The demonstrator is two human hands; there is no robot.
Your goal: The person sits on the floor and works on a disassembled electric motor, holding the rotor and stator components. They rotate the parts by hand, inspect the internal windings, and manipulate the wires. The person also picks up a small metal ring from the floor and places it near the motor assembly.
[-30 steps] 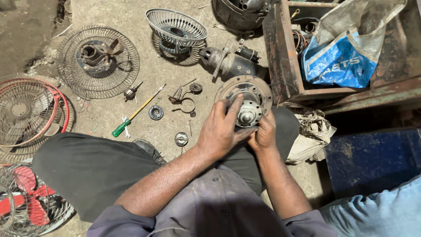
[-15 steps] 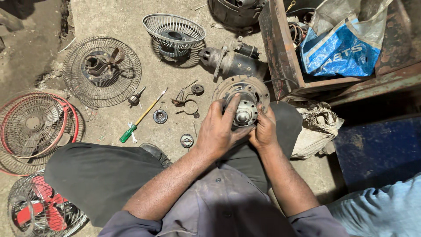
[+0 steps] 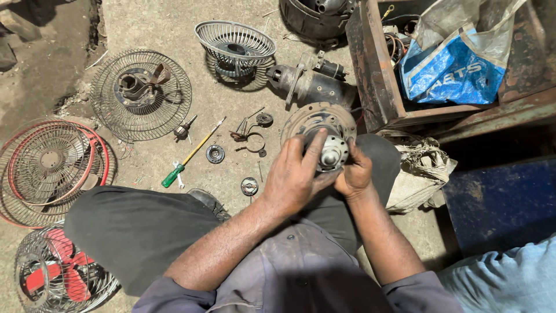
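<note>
Over the lap, left hand (image 3: pixel 295 177) and right hand (image 3: pixel 352 174) both clutch the round grey metal fan motor housing (image 3: pixel 318 124); green-handled screwdriver (image 3: pixel 191 155) lies on the concrete floor (image 3: pixel 162 23) nearby.

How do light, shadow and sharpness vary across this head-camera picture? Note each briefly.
Head view: soft, even light on the concrete floor, with no harsh glare; the motor part in the left hand and right hand is sharp; the shirt at the bottom is dim; the gap under the crate is in deep shadow; the screwdriver casts only a faint shadow.
</note>
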